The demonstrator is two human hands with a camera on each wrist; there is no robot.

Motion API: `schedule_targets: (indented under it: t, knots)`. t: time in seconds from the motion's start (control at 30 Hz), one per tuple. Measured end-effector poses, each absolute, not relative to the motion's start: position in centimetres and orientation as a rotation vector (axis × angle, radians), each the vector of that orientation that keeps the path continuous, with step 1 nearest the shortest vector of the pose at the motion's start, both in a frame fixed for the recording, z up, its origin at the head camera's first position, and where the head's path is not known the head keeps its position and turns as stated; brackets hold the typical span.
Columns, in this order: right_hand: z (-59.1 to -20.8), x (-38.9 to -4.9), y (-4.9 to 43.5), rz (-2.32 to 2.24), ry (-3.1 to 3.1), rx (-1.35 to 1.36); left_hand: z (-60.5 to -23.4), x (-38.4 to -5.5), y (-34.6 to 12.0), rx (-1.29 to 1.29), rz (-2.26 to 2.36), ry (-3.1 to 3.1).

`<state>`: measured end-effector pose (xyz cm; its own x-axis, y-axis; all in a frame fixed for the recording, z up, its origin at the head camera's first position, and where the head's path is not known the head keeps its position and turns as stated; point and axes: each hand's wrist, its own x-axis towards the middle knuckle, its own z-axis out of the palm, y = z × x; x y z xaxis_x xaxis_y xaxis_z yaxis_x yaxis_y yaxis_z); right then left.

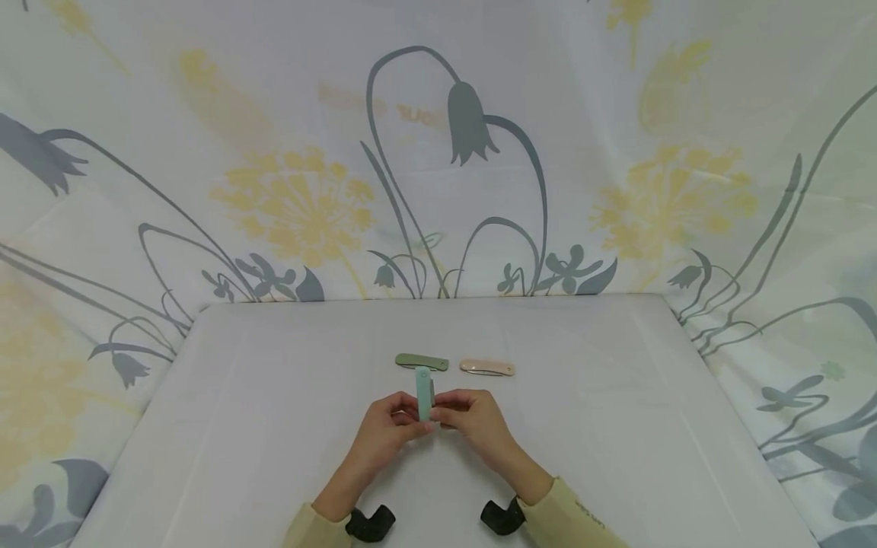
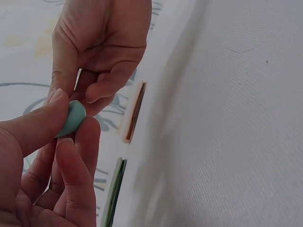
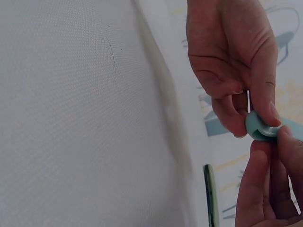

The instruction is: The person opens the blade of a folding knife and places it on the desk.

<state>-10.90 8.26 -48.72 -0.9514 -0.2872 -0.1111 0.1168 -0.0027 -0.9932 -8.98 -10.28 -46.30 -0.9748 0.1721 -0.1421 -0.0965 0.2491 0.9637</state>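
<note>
A pale teal folding knife (image 1: 424, 392) stands roughly upright between both hands, above the white table. My left hand (image 1: 385, 428) pinches its lower part between thumb and fingers, as the left wrist view of the teal knife's rounded end (image 2: 75, 118) shows. From the other side my right hand (image 1: 481, 426) pinches it too, thumb and fingertips at its edge. A narrow grey strip shows along the knife's right side in the head view. Beyond the hands lie a green folding knife (image 1: 422, 361) and a peach folding knife (image 1: 487, 367), side by side.
The white table (image 1: 274, 365) ends at a flower-printed curtain (image 1: 425, 190) behind and at both sides. Black wrist mounts (image 1: 371, 524) sit by the light yellow sleeves (image 1: 569, 517).
</note>
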Motion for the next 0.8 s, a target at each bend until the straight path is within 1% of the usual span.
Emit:
schedule_targets:
  t: [0.07,0.3,0.47,0.8]
  knots:
    - [-48.7,-10.9,8.3,-2.028,2.007,-0.157,-46.2,-9.0,-10.3,0.071,1.792,2.301]
    - [-49.0,-10.9,8.1,-1.985,2.115,-0.122,-48.4,-9.5,-10.7,0.087,1.797,2.324]
    - [-49.0,-10.9,8.1,-1.966,2.133,-0.122,-48.8,-9.7,-11.1,0.089,1.803,2.311]
    - [-49.1,-10.8,8.4,-1.910,2.261,-0.228,-49.3,-9.7,-11.4,0.120,1.742,2.303]
